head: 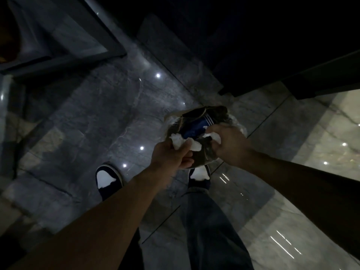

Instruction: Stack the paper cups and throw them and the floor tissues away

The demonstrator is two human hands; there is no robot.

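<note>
while both fists (171, 158) (228, 147) clutch tissues (178, 141), the bin (202, 123) sits below.

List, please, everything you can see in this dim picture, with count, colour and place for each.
bin: one, lined with clear plastic, on the floor ahead of the feet, below both hands
rubbish in the bin: a dark heap with a blue piece bearing white stripes; count unclear
tissues: white, crumpled, some in each hand over the bin; count unclear
floor: glossy grey marble tiles with spots of reflected light
dark furniture frame: one, upper left
shoes: two, dark with white toes, either side of the bin's near edge
left hand: shut on tissues
right hand: shut on tissues
</note>
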